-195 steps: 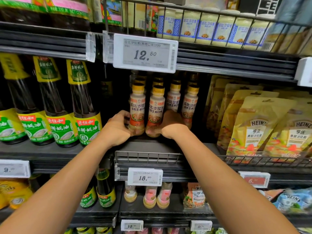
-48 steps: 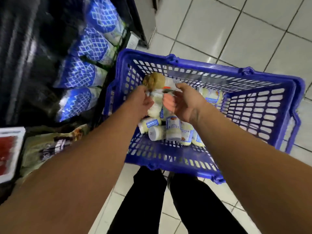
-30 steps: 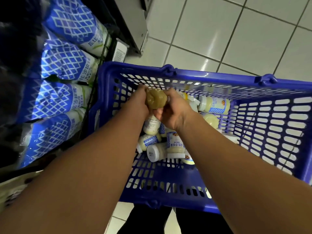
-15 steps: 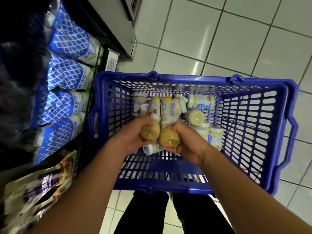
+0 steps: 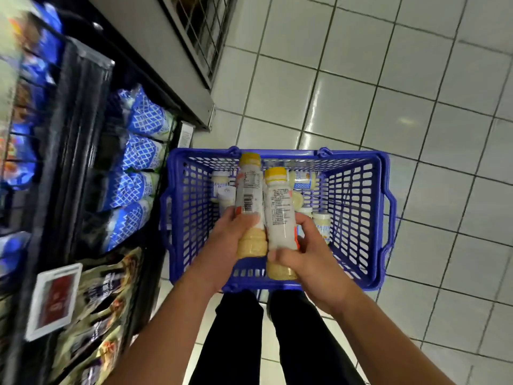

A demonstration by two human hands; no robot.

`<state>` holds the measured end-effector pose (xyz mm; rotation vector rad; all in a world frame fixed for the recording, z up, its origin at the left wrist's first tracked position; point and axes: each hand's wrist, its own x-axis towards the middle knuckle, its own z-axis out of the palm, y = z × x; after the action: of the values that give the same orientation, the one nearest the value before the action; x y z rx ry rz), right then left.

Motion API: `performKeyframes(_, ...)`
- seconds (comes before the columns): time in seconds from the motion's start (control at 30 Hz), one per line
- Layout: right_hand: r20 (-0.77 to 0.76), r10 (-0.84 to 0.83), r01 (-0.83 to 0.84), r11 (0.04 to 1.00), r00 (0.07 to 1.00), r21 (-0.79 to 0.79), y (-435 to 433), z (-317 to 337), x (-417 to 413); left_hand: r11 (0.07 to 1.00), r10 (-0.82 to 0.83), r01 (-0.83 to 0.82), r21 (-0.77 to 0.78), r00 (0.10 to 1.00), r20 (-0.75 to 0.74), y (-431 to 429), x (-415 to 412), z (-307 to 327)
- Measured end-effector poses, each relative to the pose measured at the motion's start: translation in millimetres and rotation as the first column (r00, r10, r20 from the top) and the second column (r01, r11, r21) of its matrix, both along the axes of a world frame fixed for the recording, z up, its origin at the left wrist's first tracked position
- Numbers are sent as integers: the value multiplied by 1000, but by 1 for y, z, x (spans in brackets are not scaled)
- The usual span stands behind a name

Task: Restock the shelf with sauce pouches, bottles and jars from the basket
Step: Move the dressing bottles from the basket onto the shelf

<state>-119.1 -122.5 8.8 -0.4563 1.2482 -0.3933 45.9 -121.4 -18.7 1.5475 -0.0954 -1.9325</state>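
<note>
Each of the hands grips a yellow-capped bottle side by side, left hand (image 5: 231,240) on the left bottle (image 5: 249,207), right hand (image 5: 302,257) on the right bottle (image 5: 279,218), above the blue basket (image 5: 358,218) of jars (image 5: 322,222).

Shop aisle. Stocked shelf (image 5: 80,120) left of left hand (image 5: 230,240): rows of blue pouches (image 5: 138,162), price tag (image 5: 52,300) on shelf edge. Blue shopping basket (image 5: 361,218) under same hand, on tiled floor (image 5: 416,107).

Blue perforated plastic basket (image 5: 358,207), glossy tiled floor (image 5: 416,93), smooth plastic bottles (image 5: 248,198) with paper labels.
</note>
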Motion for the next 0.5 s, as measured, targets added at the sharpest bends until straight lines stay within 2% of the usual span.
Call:
performKeyframes(0.23,-90,-38,15,970,995,-243,-15,133,-13,997,66,-62,-43,995,78,-12,-19,132)
performKeyframes(0.37,-57,-74,52,946,996,-320,-18,215,-21,993,39,-25,-113,991,128,-9,-28,216)
performKeyframes(0.5,35,-56,65,924,998,-377,-18,290,-30,976,132,-103,-193,980,147,1,-38,297)
